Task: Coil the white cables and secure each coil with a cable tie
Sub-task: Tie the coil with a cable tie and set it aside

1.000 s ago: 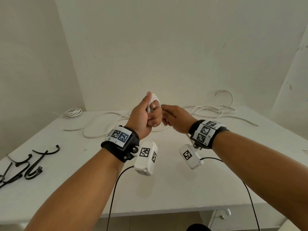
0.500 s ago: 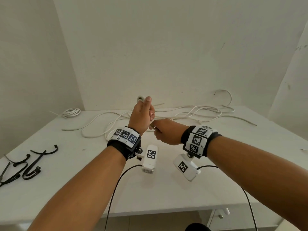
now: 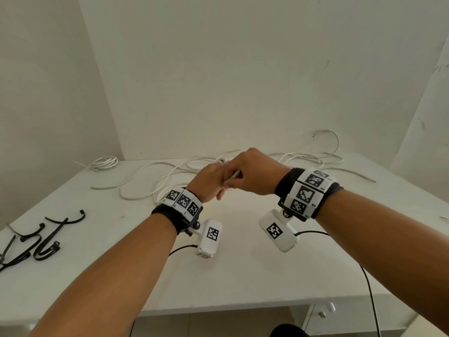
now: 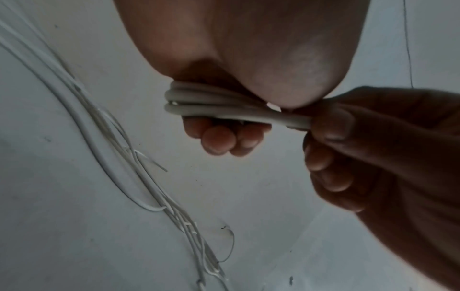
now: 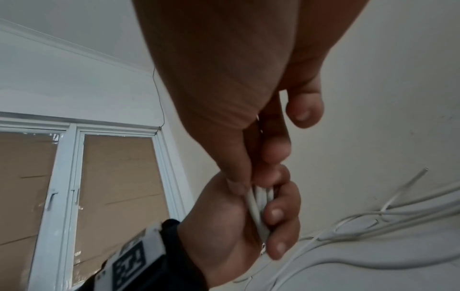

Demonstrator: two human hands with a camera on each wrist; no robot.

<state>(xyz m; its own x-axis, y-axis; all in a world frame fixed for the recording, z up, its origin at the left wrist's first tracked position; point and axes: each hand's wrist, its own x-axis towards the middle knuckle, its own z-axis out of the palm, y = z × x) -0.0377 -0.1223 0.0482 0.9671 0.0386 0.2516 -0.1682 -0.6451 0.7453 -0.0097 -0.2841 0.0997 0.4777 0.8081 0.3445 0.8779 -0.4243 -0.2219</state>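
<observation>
White walls meet in a corner behind the white table [image 3: 243, 276] your hands work above. Your left hand [image 3: 209, 181] has its fingers curled round a small bundle of white cable loops [image 4: 214, 104], gripping it in the fist. Your right hand [image 3: 252, 175] sits just beside it, touching it, thumb and fingers [image 4: 331, 122] pinching the strand of the same cable where it leaves the bundle. Beyond both hands, loose white cables [image 3: 303, 158] sprawl across the table toward the wall. Far to the left of your left hand lies a finished white coil [image 3: 104, 162]. Nearer you and well to the left of your left forearm, black cable ties [image 3: 41, 239] lie scattered on the table.
</observation>
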